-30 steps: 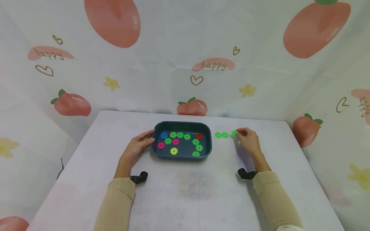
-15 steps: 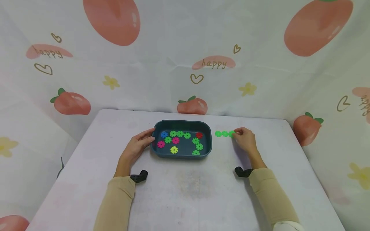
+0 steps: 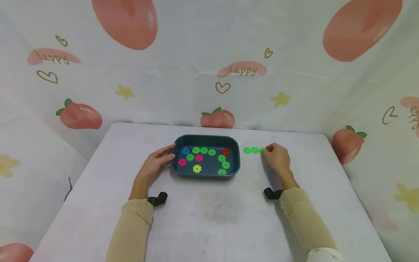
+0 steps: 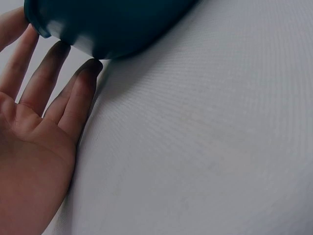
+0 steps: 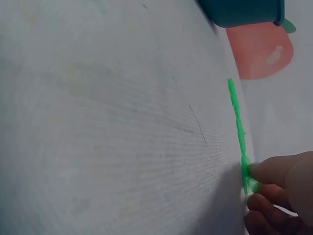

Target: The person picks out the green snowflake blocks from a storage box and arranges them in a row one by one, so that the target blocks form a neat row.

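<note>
My left hand [image 3: 154, 163] touches the left end of a dark teal tray [image 3: 205, 176], its fingers nearly straight. In the left wrist view the fingertips [image 4: 93, 66] lie against the tray's outer wall. To the right of the tray, several green notched plastic discs [image 3: 251, 150] form a row flat on the table. My right hand [image 3: 276, 157] pinches the green disc [image 3: 263, 150] at the row's right end. Seen from the right wrist, the row is a thin green strip [image 5: 237, 115], and the thumb [image 5: 274, 170] is on the end disc, which is partly hidden by the fingers.
Inside the tray are several more green discs [image 3: 204, 150], a blue disc [image 3: 186, 151], pink discs [image 3: 198, 158], a yellow disc [image 3: 197, 168] and a red disc [image 3: 226, 152]. A peach-printed cloth [image 3: 183, 87] hangs behind the white table [image 3: 209, 225].
The right hand has moved left with its green disc, bringing it up to the other discs in the row. My left hand stays at the tray.
</note>
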{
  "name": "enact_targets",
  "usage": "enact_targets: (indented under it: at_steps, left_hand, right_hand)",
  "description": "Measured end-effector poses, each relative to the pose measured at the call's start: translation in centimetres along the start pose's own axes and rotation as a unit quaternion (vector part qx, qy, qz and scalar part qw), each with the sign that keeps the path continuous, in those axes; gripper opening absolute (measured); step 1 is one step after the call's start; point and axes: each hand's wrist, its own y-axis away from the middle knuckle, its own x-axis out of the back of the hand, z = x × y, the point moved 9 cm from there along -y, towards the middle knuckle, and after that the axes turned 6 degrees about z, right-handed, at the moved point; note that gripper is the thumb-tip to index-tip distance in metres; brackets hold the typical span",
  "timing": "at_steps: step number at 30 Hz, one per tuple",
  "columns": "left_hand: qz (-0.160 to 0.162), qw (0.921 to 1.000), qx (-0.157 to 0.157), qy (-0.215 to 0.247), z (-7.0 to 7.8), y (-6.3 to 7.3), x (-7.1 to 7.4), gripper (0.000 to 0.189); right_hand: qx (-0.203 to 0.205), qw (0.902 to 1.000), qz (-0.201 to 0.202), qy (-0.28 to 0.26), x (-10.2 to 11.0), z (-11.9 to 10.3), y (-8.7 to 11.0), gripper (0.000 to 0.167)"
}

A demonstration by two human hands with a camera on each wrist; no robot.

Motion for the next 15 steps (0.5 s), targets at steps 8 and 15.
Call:
enact_targets:
  at_steps: [8, 15]
  left_hand:
    - [0.0, 1.0, 0.005, 0.003, -0.3, -0.2, 0.1, 0.061]
    - [-0.001, 1.0, 0.002, 0.005, -0.1, 0.0, 0.0, 0.063]
  right_hand:
    - [0.017, 0.9996, 0.011, 0.022, 0.3, -0.6, 0.0, 0.035]
    - [0.051, 0.9972, 0.043, 0.034, 2.6, -2.8, 0.2, 0.055]
